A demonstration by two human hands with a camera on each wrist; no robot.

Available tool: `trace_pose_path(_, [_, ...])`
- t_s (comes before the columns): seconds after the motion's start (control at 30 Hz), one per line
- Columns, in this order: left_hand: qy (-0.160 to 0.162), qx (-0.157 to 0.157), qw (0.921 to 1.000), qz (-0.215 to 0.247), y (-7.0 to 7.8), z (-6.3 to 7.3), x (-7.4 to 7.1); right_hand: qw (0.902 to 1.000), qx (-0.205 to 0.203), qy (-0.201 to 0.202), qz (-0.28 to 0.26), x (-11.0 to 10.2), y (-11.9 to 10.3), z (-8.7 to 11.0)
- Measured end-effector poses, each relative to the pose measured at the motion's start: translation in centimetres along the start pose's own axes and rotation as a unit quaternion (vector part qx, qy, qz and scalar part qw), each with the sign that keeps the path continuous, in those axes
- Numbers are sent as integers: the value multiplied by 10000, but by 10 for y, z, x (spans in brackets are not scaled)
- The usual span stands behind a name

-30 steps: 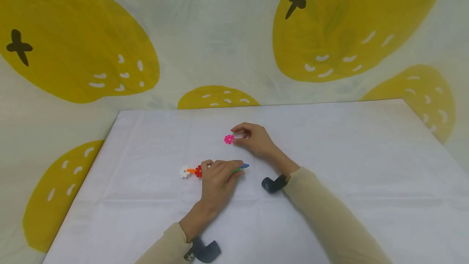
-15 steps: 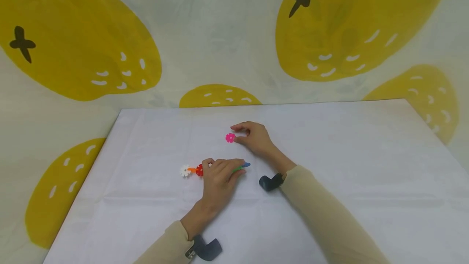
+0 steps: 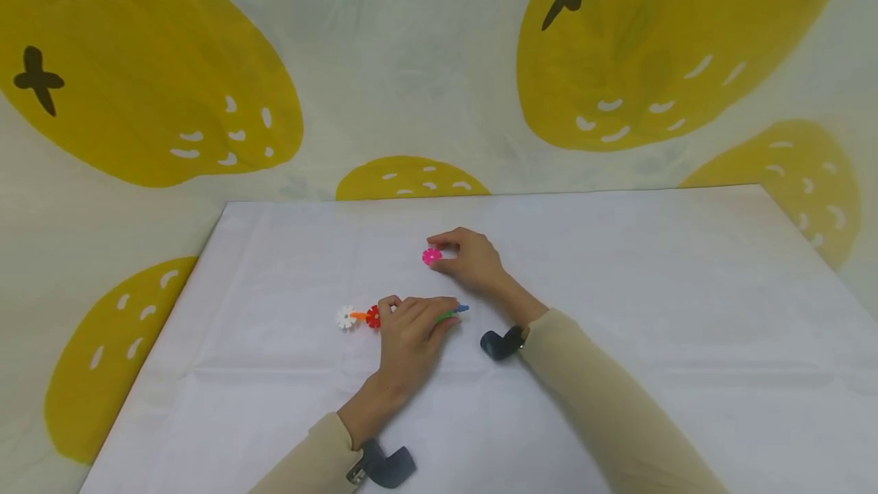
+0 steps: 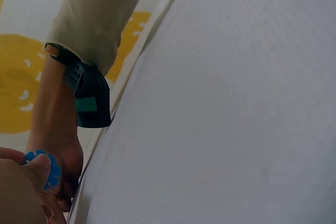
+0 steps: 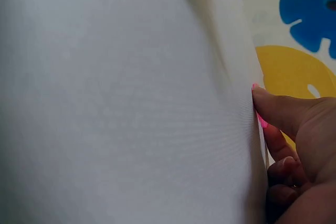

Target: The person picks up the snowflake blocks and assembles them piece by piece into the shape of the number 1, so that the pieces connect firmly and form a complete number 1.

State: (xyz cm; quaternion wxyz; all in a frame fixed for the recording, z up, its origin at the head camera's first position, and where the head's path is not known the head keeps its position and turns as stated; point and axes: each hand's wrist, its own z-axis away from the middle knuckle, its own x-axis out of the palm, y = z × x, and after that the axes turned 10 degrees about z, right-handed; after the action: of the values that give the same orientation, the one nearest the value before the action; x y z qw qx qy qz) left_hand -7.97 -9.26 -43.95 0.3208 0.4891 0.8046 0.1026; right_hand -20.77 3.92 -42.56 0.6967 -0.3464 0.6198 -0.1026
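Note:
My left hand (image 3: 411, 334) grips a row of joined plastic snowflake discs. Out of its left side come a white disc (image 3: 346, 318), an orange disc (image 3: 358, 316) seen edge-on and a red disc (image 3: 373, 316). Between thumb and index finger show a green disc (image 3: 445, 317) and, at the right end, a blue disc (image 3: 462, 309). The middle of the row is hidden by the hand. Beyond it, a pink snowflake disc (image 3: 431, 256) lies on the table. My right hand (image 3: 473, 258) has its thumb touching that disc's lower edge, while the index finger arches just above it.
A white cloth covers the table (image 3: 617, 402). Behind and to the left hangs a pale backdrop (image 3: 411, 59) with yellow fruit shapes. Each wrist carries a black camera mount, the left (image 3: 387, 465) and the right (image 3: 502, 344), low over the cloth.
My right hand has shifted slightly left, bringing thumb and index finger around the pink disc, which stays on the table. My left hand keeps its grip on the row in about the same place.

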Motion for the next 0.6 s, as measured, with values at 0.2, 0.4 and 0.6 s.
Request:
trace_pose_path(0.2, [32, 38, 10000, -18, 0, 0, 0, 9996, 95, -226, 171, -2, -5, 1])
trace_pose_path(0.4, [61, 86, 9999, -29, 0, 0, 0, 9998, -50, -151, 123, -3, -3, 0])
trace_pose_path(0.6, [69, 91, 9999, -80, 0, 0, 0, 9982, -195, -116, -549, -7, 6, -3])
